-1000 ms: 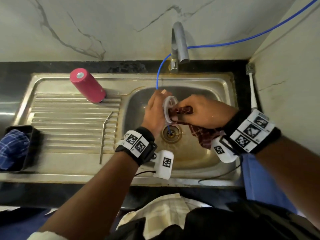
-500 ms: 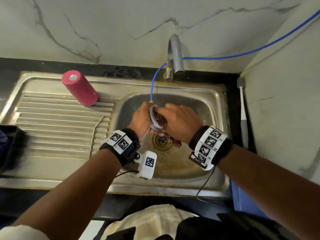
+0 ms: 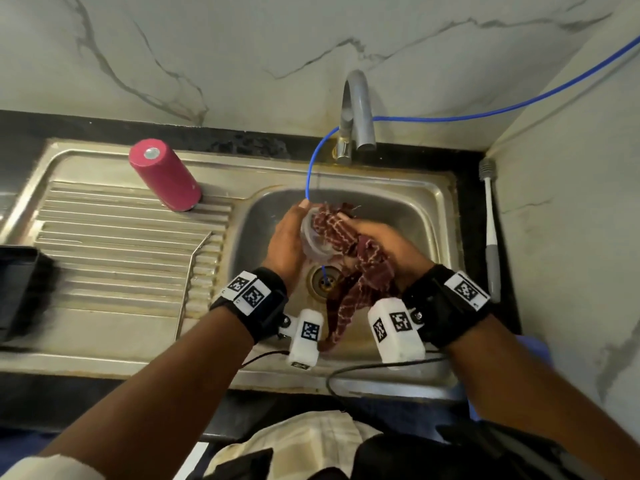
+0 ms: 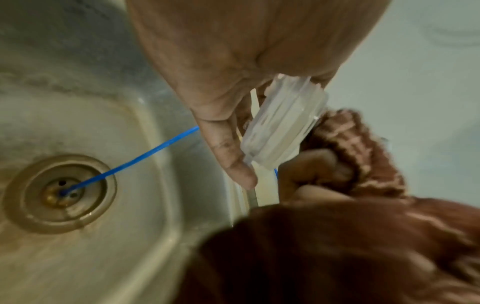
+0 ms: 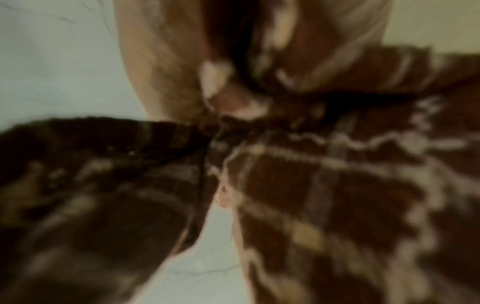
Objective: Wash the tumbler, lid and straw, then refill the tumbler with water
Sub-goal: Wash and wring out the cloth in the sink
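Over the sink basin (image 3: 408, 209) my left hand (image 3: 287, 240) holds the clear plastic lid (image 3: 311, 237) on edge; in the left wrist view the lid (image 4: 283, 125) sits between thumb and fingers (image 4: 228, 148). My right hand (image 3: 384, 247) grips a maroon checked cloth (image 3: 336, 230) and presses it against the lid's face. The cloth's tail (image 3: 346, 306) hangs toward the drain. The right wrist view is blurred and filled by the cloth (image 5: 324, 185). The pink tumbler (image 3: 164, 174) stands upside down on the drainboard. A metal straw (image 3: 192, 282) lies on the drainboard ridges.
A grey tap (image 3: 356, 112) stands behind the basin. A blue tube (image 3: 311, 168) runs from the right wall down into the drain (image 3: 325, 280). A brush (image 3: 490, 230) lies on the counter at the right. A black tray (image 3: 17, 285) sits at the left edge.
The right hand has turned palm-up and drawn the cloth over the lid's face, so the cloth now shows on top. The left hand still holds the lid over the drain.
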A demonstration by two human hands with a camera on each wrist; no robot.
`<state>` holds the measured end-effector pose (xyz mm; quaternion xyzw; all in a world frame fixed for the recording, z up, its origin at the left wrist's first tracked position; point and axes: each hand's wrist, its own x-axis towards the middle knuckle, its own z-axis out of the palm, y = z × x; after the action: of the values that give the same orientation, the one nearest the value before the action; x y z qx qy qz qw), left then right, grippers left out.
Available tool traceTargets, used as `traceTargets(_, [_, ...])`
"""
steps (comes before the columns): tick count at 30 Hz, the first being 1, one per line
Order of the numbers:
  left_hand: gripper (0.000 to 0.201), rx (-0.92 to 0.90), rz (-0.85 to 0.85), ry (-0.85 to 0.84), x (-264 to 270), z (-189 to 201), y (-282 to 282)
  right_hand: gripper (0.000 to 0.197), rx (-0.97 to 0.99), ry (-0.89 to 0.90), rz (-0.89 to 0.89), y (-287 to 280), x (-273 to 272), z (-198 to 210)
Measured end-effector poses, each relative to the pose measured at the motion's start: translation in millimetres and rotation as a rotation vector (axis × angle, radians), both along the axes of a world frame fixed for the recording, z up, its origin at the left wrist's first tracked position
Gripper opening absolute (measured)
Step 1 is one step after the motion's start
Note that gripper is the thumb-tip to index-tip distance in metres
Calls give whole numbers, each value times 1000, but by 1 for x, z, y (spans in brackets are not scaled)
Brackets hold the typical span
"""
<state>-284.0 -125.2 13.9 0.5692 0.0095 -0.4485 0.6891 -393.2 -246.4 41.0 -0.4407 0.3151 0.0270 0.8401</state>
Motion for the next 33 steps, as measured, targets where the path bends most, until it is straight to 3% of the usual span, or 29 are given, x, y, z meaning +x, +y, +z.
traceTargets(1, [56,-35,-23,72,-1,0,-1,34,-60,2,-53,1,-1,-3])
traceTargets(2, [59,-60,-24,110,-2,-3,-1,30,-242,26,-76,0,-2,-6])
traceTargets(6, [52,-134,-31,207,-12,-9,-3,14,-1399,138,200,4,-6,-11])
traceTargets(8, [46,-154,-34,208,-17,-9,-8,13,-1663,181,267,13,-1,-12])
traceTargets(10, [42,-151,-11,199,-19,-7,-11,18,-1580,101,158,18,2,-16])
traceTargets(12, [43,-143,-21,182,-15,-10,-8,21,-1344,-18,109,18,2,-18])
traceTargets(17, [44,-82,-79,138,-3,-12,-2,15,-1224,-103,415,-3,-6,-13])
traceTargets(19, [42,-57,-120,53,0,-8,-6,18,-1334,-41,504,-17,-9,-12])
traceTargets(22, [48,-25,-202,-33,10,-4,-14,14,-1667,-12,521,-26,-6,-10])
traceTargets(24, [55,-19,-247,6,18,-5,-18,22,-1888,-41,455,-22,-2,-8])
traceTargets(27, [59,30,-286,110,21,-12,-18,35,-2060,-172,424,-12,-2,-13])
traceTargets(30, [60,32,-262,162,19,-20,-19,40,-2018,-41,391,-8,-4,-24])
traceTargets(33, [47,61,-137,150,20,-19,-26,20,-1757,178,517,2,8,-24])
